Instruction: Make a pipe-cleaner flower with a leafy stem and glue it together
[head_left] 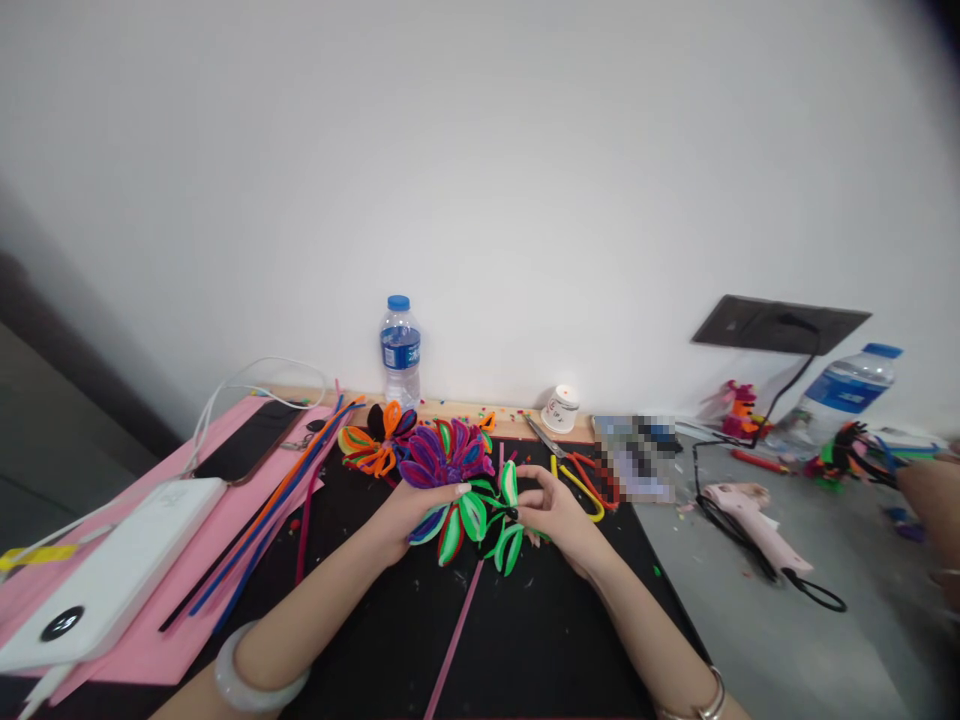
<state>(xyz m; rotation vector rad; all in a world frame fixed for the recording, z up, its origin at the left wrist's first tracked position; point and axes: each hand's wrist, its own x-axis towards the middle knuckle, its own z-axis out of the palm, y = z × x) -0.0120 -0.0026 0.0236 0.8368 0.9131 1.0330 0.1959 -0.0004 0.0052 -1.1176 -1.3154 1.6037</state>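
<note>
My left hand [401, 515] is wrapped round a pipe-cleaner flower [435, 462] with purple and multicoloured petals, its thumb lying across it. Green, white and red looped petals [452, 538] stick out below that thumb. Just to the right, my right hand [559, 512] pinches a green pipe-cleaner leaf sprig [508, 548] with white-centred loops; its fingertips are partly hidden. The two pieces almost meet, and I cannot tell whether they are joined. Behind my left hand is an orange and black pipe-cleaner flower [381, 445]. A pink pipe cleaner [456, 635] runs down the black mat between my forearms.
Left: a white power bank [112, 570], phone [247, 442] and loose pipe cleaners [274, 510] on pink sheets. Back: a water bottle [400, 350], paper cup [560, 410] and scissors [550, 437]. Right: a corded pink glue gun [761, 530], another bottle [844, 395] and another person's arm [934, 510].
</note>
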